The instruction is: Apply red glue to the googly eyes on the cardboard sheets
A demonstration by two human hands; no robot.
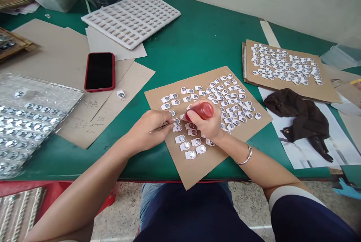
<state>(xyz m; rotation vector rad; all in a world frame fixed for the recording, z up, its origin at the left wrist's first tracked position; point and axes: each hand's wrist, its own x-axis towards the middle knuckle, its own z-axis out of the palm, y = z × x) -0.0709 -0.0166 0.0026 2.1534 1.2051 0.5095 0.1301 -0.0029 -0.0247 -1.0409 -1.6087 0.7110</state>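
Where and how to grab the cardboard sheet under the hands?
Probably pinch the cardboard sheet by its bare near corner, from the front: that corner juts past the green table, so its underside looks reachable. Keep it level; white tabs lie on top.

The green tabletop (208, 43) is kinda loaded: a tan cardboard sheet (194, 172) is plonked slightly over the front edge, two clear plastic bins (68, 3) are parked back left, a white sheet (299, 156) is laid right.

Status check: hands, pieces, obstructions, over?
Left hand holds thin tool. Right hand grips red object. White tabs spread on cardboard. Right hand hides some.
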